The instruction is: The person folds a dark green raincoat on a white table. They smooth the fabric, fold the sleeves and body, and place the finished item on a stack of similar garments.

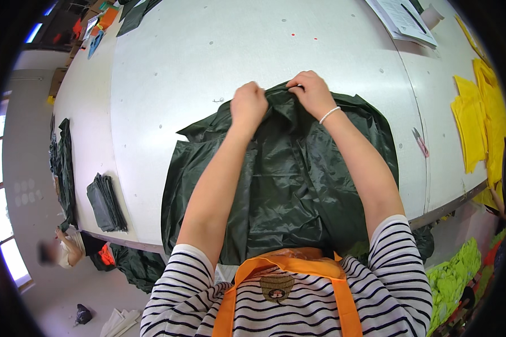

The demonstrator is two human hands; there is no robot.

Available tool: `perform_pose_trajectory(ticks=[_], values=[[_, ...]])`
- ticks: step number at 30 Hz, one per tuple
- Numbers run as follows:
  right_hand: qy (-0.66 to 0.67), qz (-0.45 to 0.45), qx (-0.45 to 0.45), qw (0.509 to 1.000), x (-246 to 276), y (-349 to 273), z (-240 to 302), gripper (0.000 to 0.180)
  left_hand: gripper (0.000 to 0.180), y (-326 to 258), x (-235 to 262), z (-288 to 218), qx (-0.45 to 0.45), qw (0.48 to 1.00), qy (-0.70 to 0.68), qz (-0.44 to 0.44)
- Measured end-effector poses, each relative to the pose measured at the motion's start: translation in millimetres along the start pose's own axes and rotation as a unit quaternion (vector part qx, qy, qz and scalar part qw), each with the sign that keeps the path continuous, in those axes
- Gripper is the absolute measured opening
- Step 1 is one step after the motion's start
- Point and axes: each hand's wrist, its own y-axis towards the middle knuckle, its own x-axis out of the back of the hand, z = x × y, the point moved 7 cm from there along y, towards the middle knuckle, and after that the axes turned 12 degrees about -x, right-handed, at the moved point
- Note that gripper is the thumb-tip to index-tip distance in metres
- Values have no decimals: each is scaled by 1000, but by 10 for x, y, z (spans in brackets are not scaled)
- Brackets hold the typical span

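A large sheet of dark green, shiny, thin cloth, perhaps a raincoat, is spread over the near part of the white table and reaches toward my body. My left hand is closed on its far edge, the fingertips partly turned from view. A short way to the right, my right hand pinches the same edge between thumb and fingers. Between the two hands the cloth is gathered and raised a little, with creases running down from it. Its left side lies in loose overlapping folds.
Pink-handled snips lie right of the cloth, with yellow cloth beyond them. Papers with a pen rest at the far right. Folded dark cloth is stacked at the left. Another person is at the table's left end.
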Motion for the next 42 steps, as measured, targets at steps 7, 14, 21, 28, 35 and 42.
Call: perform_pose_trajectory(ticks=[7,14,21,28,35,42], values=[[-11,-37,-69,997,150,-47,-517,6,18,-635,504,1266,45,996,67,-23],[-21,-146,-136,980,962,-412,-856,31,64,-1146,1095,1776,95,977,30,-188],[-293,-116,-284,905,2489,-2099,-2698,40,56,-1589,618,2295,300,933,-194,37],[-287,-212,-282,890,2493,-2398,-2688,26,28,-1990,615,2078,433,796,-423,-16],[13,-102,-172,980,1082,-1449,-242,24,17,-2021,1138,1487,278,836,-435,-186],[183,109,-3,977,-322,-1492,1974,35,17,-2098,1685,576,197,774,-550,-244]])
